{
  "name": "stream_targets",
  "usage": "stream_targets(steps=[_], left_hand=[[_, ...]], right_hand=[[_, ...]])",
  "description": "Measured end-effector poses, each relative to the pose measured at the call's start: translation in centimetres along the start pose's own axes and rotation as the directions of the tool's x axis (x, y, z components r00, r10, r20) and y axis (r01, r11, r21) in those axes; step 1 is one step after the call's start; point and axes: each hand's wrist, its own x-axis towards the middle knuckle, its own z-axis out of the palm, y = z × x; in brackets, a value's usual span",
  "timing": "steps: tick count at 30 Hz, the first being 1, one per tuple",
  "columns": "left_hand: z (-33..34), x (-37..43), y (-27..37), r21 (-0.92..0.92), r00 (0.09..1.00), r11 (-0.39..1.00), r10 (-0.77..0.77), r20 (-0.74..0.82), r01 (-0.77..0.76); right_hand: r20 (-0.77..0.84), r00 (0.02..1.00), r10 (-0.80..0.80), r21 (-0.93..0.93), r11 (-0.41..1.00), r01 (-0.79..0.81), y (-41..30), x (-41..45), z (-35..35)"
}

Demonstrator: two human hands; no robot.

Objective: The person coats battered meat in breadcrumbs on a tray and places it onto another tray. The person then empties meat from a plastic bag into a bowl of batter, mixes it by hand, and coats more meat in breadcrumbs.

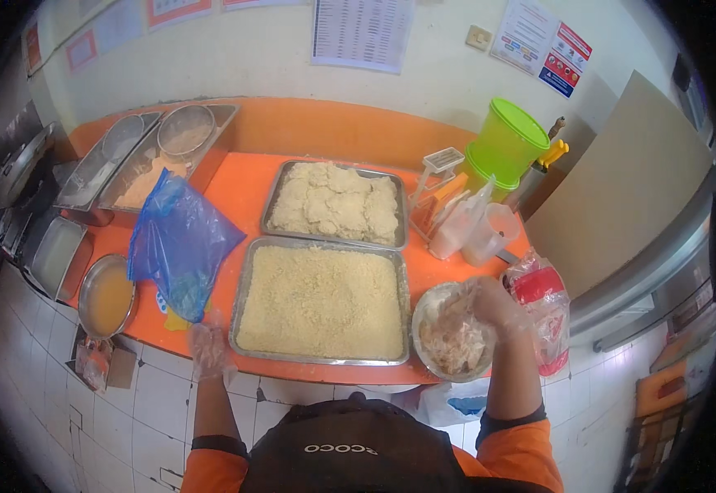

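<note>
My right hand (pixel 498 306), in a clear plastic glove, reaches down into a metal bowl (pixel 420 345) at the table's front right. Pale, flour-dusted pieces, perhaps meat (pixel 453 345), lie in that bowl; my fingertips are blurred against them. At the front edge, left of the near metal tray (pixel 409 308), is my gloved left hand (pixel 208 350); nothing shows in it. Yellowish crumbs (pixel 324 302) fill this tray in a fairly level layer. Directly behind it, a second metal tray (pixel 265 215) holds several flat crumb-coated pieces (pixel 336 202) packed side by side.
Left of the trays sits a blue plastic bag (pixel 179 240), near a bowl of orange-yellow liquid (pixel 107 297). Deep metal pans (pixel 216 132) with powder and sieves stand behind. At right are green tubs (pixel 512 135), a plastic jug (pixel 490 234) and a red-and-clear plastic package (pixel 539 296).
</note>
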Motion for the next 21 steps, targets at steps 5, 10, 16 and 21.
stream_targets(steps=[5, 10, 16, 21], left_hand=[[0.7, 0.7, 8.4, -0.001, 0.928, 0.930, -0.367, 0.065, 0.368], [0.0, 2.3, 16.4, 0.261, 0.924, 0.897, -0.380, 0.041, 0.357], [3.7, 6.1, 12.0, 0.438, 0.906, 0.852, -0.389, 0.164, 0.287], [5.7, 8.2, 7.9, 0.744, 0.852, 0.600, -0.190, 0.488, -0.293]], right_hand=[[-0.024, 0.997, -0.069, 0.838, 0.543, 0.058, -5.3, 3.0, -0.7], [-0.081, 0.841, -0.536, -0.410, 0.786, 0.462, -9.3, 4.3, 2.5], [-0.143, 0.987, -0.078, 0.138, 0.986, 0.098, -6.7, -0.3, 11.3], [-0.232, 0.890, -0.393, -0.090, 0.920, 0.382, -5.6, -4.8, 9.4]])
